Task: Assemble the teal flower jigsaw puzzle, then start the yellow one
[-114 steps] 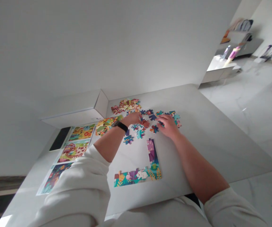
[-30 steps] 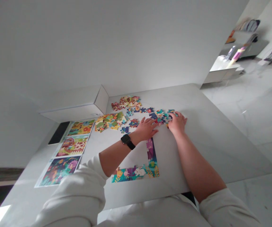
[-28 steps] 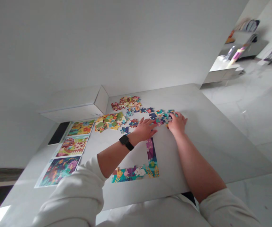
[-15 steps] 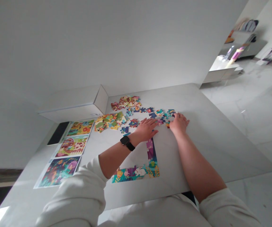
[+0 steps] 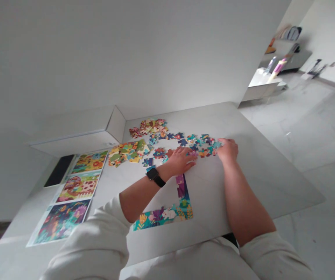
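Note:
My left hand [image 5: 180,160] lies palm down, fingers stretched, over loose jigsaw pieces; a pink-purple piece [image 5: 193,154] shows by its fingertips. At the right end of the loose blue and teal pieces [image 5: 205,151], my right hand [image 5: 228,151] has its thumb and forefinger bent around the edge of a teal jigsaw piece [image 5: 216,144]. Below the left hand is a joined puzzle border [image 5: 167,215], with a white rabbit along its bottom strip and a purple strip rising on the right. My left forearm hides part of the area inside it.
Three printed pictures [image 5: 78,186] lie at the left beside a dark phone-like slab [image 5: 59,171]. A white box [image 5: 77,136] stands against the wall. Yellow-green pieces [image 5: 126,151] and reddish pieces [image 5: 150,126] form separate heaps. The table edge [image 5: 298,214] runs along the right.
My right hand has shifted slightly right, its fingers now drawn together at a teal piece, uncovering orange and teal pieces. The left hand stays over the pieces. The camera view has turned a little.

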`<state>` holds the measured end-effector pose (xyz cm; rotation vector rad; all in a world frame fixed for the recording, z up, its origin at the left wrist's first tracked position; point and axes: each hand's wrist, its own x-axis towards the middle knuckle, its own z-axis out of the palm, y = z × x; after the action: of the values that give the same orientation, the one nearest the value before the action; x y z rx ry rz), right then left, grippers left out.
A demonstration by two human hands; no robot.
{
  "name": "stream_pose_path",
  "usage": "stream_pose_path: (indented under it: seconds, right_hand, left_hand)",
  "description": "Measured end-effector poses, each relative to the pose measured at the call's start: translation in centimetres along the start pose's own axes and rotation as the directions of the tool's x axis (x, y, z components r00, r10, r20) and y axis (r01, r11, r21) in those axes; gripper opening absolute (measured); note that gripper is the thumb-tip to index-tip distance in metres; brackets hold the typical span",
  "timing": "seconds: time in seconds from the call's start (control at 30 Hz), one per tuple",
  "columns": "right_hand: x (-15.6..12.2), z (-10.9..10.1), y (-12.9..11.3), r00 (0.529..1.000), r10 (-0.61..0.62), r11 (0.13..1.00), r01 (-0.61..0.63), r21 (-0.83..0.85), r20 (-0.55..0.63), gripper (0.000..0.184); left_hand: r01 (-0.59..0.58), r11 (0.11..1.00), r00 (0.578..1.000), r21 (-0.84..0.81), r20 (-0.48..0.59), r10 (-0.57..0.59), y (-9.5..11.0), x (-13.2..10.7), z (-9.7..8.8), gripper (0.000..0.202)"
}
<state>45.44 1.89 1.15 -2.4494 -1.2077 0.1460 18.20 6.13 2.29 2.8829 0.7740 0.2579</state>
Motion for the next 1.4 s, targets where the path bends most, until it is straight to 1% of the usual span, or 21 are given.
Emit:
stream_pose_path:
  seconds: [0.1,0.2,0.27,0.33,0.4,0.47,0.53,0.6,0.67,0.73,0.83,0.87,0.93,1.03,1.1,1.2,1.3,1.4]
  right_hand:
    - [-0.1,-0.1,0.2,0.998,-0.045,0.999,0.046,-0.021,0.031,0.045]
    - [-0.1,-0.3,0.7,1.0,0.005,0.999,-0.004,-0.054,0.017,0.045]
    - [-0.1,-0.4,1.0,0.999,0.047,0.997,-0.046,-0.065,0.008,0.047]
    - [0.1,-0.5,1.2,0.998,0.064,0.996,-0.063,-0.064,0.0,0.047]
    - [0.2,-0.4,1.2,0.998,0.067,0.996,-0.068,-0.049,-0.017,0.048]
    - [0.3,-0.2,1.0,0.999,0.033,0.999,-0.034,-0.029,-0.029,0.05]
    - [0.4,0.1,0.8,0.999,-0.051,0.999,0.051,-0.016,-0.015,0.053]
    - [0.4,0.4,0.7,0.99,-0.142,0.99,0.142,-0.019,0.021,0.055]
    - [0.4,0.8,0.7,0.982,-0.177,0.983,0.179,-0.029,0.064,0.055]
    - [0.5,1.1,0.8,0.983,-0.161,0.986,0.165,-0.038,0.085,0.054]
    - [0.7,1.6,1.0,0.991,-0.118,0.992,0.121,-0.038,0.064,0.049]
    - [0.7,1.7,1.0,0.993,-0.111,0.993,0.113,-0.035,0.052,0.047]
    - [0.8,1.9,1.0,0.994,-0.109,0.994,0.11,-0.024,0.029,0.046]
    - [0.8,2.1,0.8,0.993,-0.119,0.993,0.119,0.005,-0.003,0.046]
    - [0.8,2.2,0.7,0.991,-0.133,0.991,0.133,0.03,-0.013,0.046]
    - [0.7,2.3,0.4,0.983,-0.181,0.982,0.182,0.058,-0.022,0.048]
    - [0.5,2.3,0.0,0.961,-0.277,0.957,0.276,0.086,-0.01,0.05]
    - [0.2,2.5,-0.6,0.915,-0.401,0.91,0.395,0.123,0.029,0.049]
  left_hand:
    - [-0.023,1.0,1.0,-0.015,-0.011,0.023,0.4,2.1,0.5,0.041]
    - [-0.035,0.999,0.999,0.002,0.0,0.035,0.9,4.9,1.1,0.045]
    - [-0.021,1.0,1.0,0.023,0.019,0.02,1.1,6.9,1.6,0.05]
    - [0.003,0.999,0.999,0.043,0.042,-0.005,1.3,8.6,2.0,0.052]
    - [-0.001,0.998,0.998,0.059,0.067,-0.003,1.6,9.7,2.4,0.052]
    - [-0.037,0.997,0.997,0.065,0.077,0.032,1.8,10.1,2.6,0.049]
    - [-0.085,0.995,0.994,0.058,0.074,0.081,2.1,9.9,2.7,0.046]
    - [-0.12,0.992,0.99,0.048,0.074,0.117,2.2,9.1,2.7,0.045]
    - [-0.117,0.992,0.991,0.051,0.068,0.114,2.0,8.1,2.6,0.044]
    - [-0.051,0.996,0.998,0.074,0.025,0.049,1.4,7.1,2.6,0.043]
    - [0.124,0.986,0.991,0.108,-0.059,-0.119,-0.4,6.0,2.2,0.044]
    - [0.173,0.978,0.984,0.114,-0.064,-0.167,-1.1,5.9,2.0,0.046]
    - [0.215,0.969,0.977,0.122,-0.028,-0.213,-2.3,5.7,1.7,0.049]
    - [0.165,0.979,0.984,0.124,0.042,-0.171,-3.2,5.7,1.0,0.05]
    - [0.11,0.987,0.992,0.116,0.051,-0.117,-3.0,5.7,0.7,0.047]
    - [0.046,0.996,0.998,0.079,0.04,-0.049,-2.2,5.4,0.3,0.041]
    - [-0.005,1.0,0.999,0.022,0.033,0.005,-1.4,4.4,0.2,0.04]
    - [-0.072,0.997,0.997,-0.021,0.04,0.073,-0.9,3.0,0.5,0.041]
